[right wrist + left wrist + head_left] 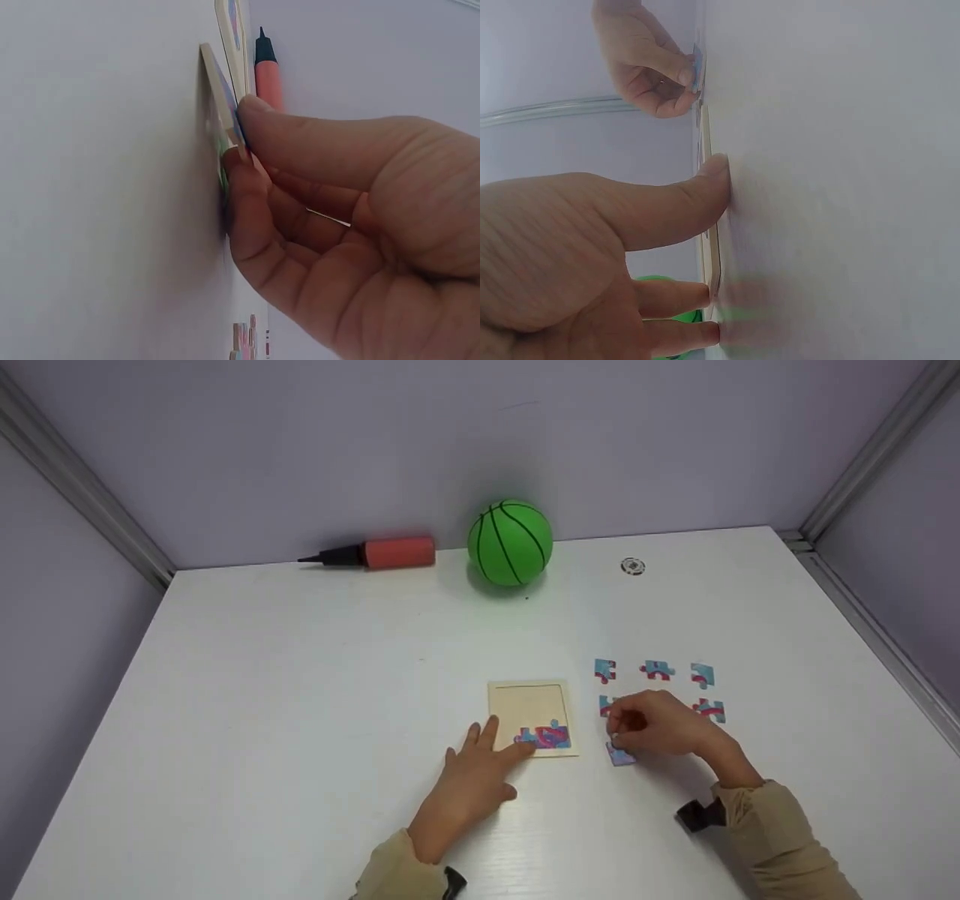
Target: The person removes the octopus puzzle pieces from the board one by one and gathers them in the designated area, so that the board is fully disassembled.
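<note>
A square wooden puzzle tray (527,703) lies on the table, with joined purple, pink and blue jigsaw pieces (553,735) in its lower right corner. My left hand (474,775) rests at the tray's lower left, fingers spread, one fingertip touching the placed pieces. To the right of the tray, my right hand (660,725) pinches a blue-purple jigsaw piece (620,755) between thumb and finger. In the right wrist view that piece (220,94) is tilted, one edge raised off the table. Part of another piece (605,706) shows behind the right hand's fingers.
Loose pieces lie beyond the right hand: a corner piece (703,674), a blue-red piece (658,669), another (604,670), and one (710,709) beside the wrist. Along the back are a red hand pump (399,553), a green ball (511,543) and a round black-and-white disc (633,566).
</note>
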The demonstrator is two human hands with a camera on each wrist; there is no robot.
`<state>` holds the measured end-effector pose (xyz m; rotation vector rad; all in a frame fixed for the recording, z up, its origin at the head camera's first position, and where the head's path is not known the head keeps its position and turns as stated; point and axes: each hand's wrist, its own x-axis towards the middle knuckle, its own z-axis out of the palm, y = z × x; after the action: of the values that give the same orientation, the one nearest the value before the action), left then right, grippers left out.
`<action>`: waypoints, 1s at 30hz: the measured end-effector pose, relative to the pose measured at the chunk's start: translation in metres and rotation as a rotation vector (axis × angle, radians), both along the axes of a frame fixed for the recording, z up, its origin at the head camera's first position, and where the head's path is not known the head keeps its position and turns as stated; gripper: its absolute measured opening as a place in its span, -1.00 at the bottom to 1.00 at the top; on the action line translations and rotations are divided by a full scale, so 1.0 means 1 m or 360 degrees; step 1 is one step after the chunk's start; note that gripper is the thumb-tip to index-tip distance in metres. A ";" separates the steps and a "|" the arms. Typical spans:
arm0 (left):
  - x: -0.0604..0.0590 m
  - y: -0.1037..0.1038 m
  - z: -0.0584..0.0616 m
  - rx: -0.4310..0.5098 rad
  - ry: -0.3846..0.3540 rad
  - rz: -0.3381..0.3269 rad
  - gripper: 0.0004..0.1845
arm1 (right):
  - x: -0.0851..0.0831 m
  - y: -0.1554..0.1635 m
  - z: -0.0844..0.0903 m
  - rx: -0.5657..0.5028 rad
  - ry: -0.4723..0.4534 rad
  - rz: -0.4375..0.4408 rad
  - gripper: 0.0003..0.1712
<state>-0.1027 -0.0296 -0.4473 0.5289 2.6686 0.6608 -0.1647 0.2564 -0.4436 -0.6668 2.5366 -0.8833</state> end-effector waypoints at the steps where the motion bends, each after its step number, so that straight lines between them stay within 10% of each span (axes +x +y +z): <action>1: 0.000 0.000 0.000 -0.0001 0.0002 -0.0002 -0.40 | 0.000 0.000 0.000 0.0006 -0.0002 0.0001 -0.93; 17: 0.002 0.004 0.001 0.0089 -0.0031 0.0024 -0.43 | 0.001 0.004 0.009 0.0038 0.0016 -0.0008 -0.96; 30: 0.006 0.030 0.000 -0.0163 0.0092 -0.0073 -0.33 | -0.012 -0.047 0.023 -0.0066 0.0105 0.0137 -0.90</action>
<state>-0.0964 -0.0001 -0.4474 0.5879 2.7179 0.4998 -0.1768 0.2099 -0.4204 -0.8245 2.5322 -0.9002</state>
